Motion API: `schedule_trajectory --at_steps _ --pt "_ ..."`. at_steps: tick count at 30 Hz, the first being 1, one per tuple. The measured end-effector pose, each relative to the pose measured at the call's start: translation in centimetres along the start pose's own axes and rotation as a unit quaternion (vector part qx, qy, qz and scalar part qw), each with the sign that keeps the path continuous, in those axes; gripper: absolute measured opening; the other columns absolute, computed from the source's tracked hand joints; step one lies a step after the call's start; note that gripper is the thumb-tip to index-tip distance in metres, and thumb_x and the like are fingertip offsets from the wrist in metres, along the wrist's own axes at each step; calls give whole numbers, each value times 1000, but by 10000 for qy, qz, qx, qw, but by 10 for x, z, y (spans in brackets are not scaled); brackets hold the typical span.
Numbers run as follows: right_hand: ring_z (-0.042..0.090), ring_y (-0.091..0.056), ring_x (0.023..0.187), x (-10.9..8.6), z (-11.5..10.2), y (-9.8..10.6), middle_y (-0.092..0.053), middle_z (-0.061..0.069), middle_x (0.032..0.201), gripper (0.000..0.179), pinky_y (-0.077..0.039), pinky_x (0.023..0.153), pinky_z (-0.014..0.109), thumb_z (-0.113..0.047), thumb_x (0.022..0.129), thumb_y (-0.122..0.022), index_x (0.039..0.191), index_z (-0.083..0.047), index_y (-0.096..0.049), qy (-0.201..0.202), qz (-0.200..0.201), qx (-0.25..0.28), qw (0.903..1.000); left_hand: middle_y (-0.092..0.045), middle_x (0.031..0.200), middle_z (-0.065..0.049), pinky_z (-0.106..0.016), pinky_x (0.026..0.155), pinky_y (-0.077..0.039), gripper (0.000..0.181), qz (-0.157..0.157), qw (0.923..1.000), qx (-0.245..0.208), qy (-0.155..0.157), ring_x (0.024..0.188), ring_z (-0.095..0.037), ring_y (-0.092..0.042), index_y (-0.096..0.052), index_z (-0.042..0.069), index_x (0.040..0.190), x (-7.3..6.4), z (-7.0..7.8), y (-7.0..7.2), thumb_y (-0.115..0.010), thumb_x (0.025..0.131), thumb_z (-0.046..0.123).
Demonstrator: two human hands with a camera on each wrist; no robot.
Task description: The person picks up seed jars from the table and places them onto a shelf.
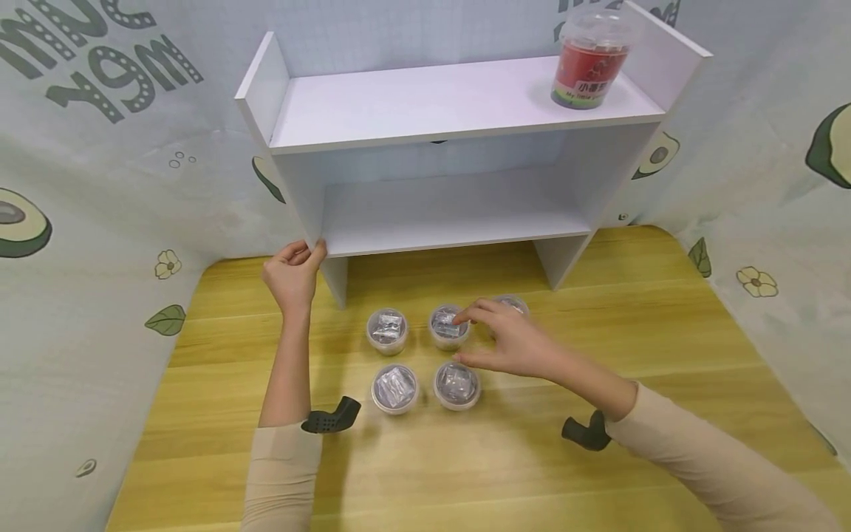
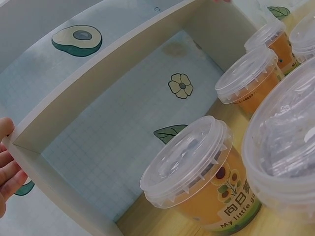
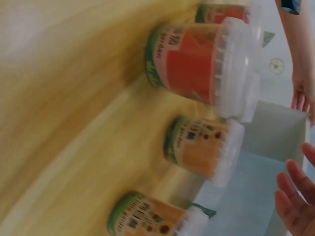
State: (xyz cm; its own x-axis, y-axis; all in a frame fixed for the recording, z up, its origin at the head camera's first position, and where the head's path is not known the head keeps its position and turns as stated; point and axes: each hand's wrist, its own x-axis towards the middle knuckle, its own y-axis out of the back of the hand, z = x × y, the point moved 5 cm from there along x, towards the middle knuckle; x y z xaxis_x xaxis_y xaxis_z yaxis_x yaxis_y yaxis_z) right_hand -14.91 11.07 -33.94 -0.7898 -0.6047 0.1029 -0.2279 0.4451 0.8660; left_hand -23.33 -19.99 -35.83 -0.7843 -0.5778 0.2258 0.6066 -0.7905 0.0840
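Observation:
My left hand [image 1: 292,277] pinches the left upright of a white shelf unit [image 1: 425,244] at its lower board. In the left wrist view the fingers [image 2: 11,172] lie at the unit's corner. My right hand [image 1: 512,336] hovers over the lidded plastic cups, thumb and fingers spread apart; the right wrist view shows its spread fingers [image 3: 295,196]. Beneath and beside it stand a back middle cup [image 1: 447,336], a front right cup [image 1: 456,388] and a partly hidden back right cup [image 1: 513,301]. To the left are a back left cup [image 1: 387,330] and a front left cup [image 1: 395,389].
A red-labelled cup [image 1: 590,66] with a clear lid stands on the top board's right end. Below, the cups wear orange sunflower labels [image 2: 224,196] or red labels [image 3: 189,61]. The wooden table [image 1: 425,473] meets a patterned cloth backdrop [image 1: 199,192].

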Motion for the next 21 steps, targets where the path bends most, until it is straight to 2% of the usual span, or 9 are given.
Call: schedule_trajectory --at_steps 6,16,21 --pt "28 -55 109 -4 5 -21 -59 4 115 48 -46 87 47 -43 76 -72 113 -14 -62 -109 -579 -122 9982 -68 88 -24 -13 60 -49 34 26 10000 10 -18 61 8 -60 -71 -7 92 0 1 0 -78 71 19" --pt "29 -54 109 -9 11 -39 -58 9 116 55 -46 88 47 -45 74 -73 115 -10 -61 -248 -801 -99 9964 -68 88 -23 -15 60 -50 34 36 10000 45 -61 63 4 -62 -71 -6 92 1 -1 0 -78 71 20" --pt "28 -55 109 -10 11 -45 -58 8 118 52 -47 85 45 -43 74 -73 114 -12 -61 -266 -897 -129 9955 -68 86 -24 -18 62 -51 34 5 9999 -68 -121 63 1 -63 -71 -6 91 0 0 0 -78 71 20"
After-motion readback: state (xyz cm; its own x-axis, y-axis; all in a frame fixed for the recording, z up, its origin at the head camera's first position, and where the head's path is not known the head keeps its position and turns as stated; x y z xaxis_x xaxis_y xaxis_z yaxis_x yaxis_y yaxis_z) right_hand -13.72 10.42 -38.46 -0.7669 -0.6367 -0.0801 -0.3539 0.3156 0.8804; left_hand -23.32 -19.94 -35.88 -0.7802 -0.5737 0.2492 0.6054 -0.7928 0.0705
